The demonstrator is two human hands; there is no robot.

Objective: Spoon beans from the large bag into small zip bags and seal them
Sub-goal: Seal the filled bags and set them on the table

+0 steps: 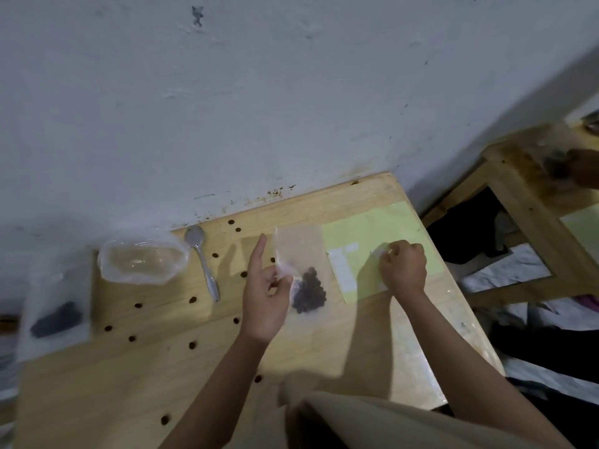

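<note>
My left hand pinches the left edge of a small clear zip bag, index finger pointing up; dark beans sit in its lower part. My right hand is closed on the corner of a clear plastic piece over a yellow sheet. Left of my hands a metal spoon lies on the wooden table. Beside the spoon stands a clear bag with its mouth rolled open; no beans show in it. At the far left lies a blurred bag with dark beans.
Several round holes dot the table, which stands against a white wall. A second wooden table stands to the right, with another person's hand on it. Dark cloth and crumpled plastic lie in the gap between the tables.
</note>
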